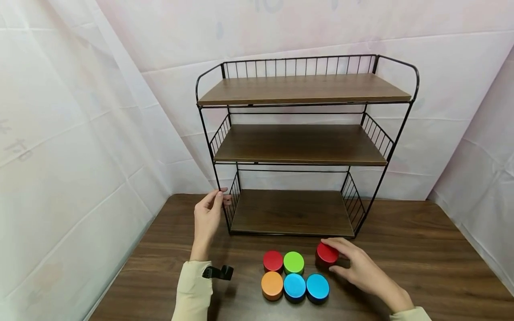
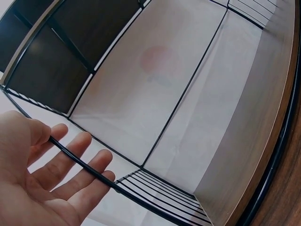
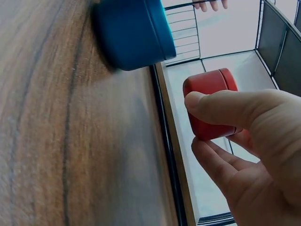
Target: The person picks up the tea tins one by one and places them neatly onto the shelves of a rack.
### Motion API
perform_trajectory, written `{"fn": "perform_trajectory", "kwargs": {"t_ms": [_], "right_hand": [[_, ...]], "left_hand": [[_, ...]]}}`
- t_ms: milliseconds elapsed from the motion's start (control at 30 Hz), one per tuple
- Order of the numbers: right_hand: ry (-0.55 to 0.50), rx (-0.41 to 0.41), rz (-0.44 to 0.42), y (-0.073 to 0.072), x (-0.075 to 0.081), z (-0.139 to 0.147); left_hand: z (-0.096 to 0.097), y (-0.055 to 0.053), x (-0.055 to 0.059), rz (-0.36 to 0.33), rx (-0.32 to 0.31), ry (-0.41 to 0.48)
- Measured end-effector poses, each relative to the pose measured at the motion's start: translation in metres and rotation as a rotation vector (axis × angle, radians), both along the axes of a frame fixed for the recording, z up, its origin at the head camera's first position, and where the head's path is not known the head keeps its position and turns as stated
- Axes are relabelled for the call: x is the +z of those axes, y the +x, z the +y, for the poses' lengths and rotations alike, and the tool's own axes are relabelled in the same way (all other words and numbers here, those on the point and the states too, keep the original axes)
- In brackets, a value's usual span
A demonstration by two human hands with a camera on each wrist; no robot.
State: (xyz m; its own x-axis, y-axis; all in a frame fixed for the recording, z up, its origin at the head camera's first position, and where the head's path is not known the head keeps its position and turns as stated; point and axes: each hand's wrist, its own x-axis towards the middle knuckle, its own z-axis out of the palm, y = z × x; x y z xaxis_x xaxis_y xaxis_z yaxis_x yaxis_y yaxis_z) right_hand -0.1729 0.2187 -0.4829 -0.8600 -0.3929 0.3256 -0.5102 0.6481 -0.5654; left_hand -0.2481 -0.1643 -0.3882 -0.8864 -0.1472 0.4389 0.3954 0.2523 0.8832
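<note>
My left hand (image 1: 208, 218) pinches the left front post (image 2: 80, 162) of a black wire rack (image 1: 299, 162) with three wooden shelves. The thumb is on the near side of the post and the fingers are behind it. Below the rack's right front corner, my right hand (image 1: 363, 269) holds a small round red tin (image 3: 209, 87) between thumb and fingers, its lid upward. Left of it on the table stand several like tins: a red tin (image 1: 273, 260), a green tin (image 1: 294, 263), an orange tin (image 1: 272, 285) and blue ones, including this blue tin (image 1: 317, 287).
The brown wooden table (image 1: 421, 249) carries the rack at its back. White cloth (image 1: 80, 111) hangs behind and at both sides. A black strap with a small block (image 1: 218, 272) sits on the left wrist.
</note>
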Motion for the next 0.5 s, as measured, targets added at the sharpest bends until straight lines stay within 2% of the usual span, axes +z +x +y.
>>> {"fn": "perform_trajectory", "kwargs": {"t_ms": [500], "right_hand": [[-0.034,0.001,0.172,-0.002,0.012,0.005]], "left_hand": [[0.001,-0.001,0.0,-0.008,-0.004,0.011]]}}
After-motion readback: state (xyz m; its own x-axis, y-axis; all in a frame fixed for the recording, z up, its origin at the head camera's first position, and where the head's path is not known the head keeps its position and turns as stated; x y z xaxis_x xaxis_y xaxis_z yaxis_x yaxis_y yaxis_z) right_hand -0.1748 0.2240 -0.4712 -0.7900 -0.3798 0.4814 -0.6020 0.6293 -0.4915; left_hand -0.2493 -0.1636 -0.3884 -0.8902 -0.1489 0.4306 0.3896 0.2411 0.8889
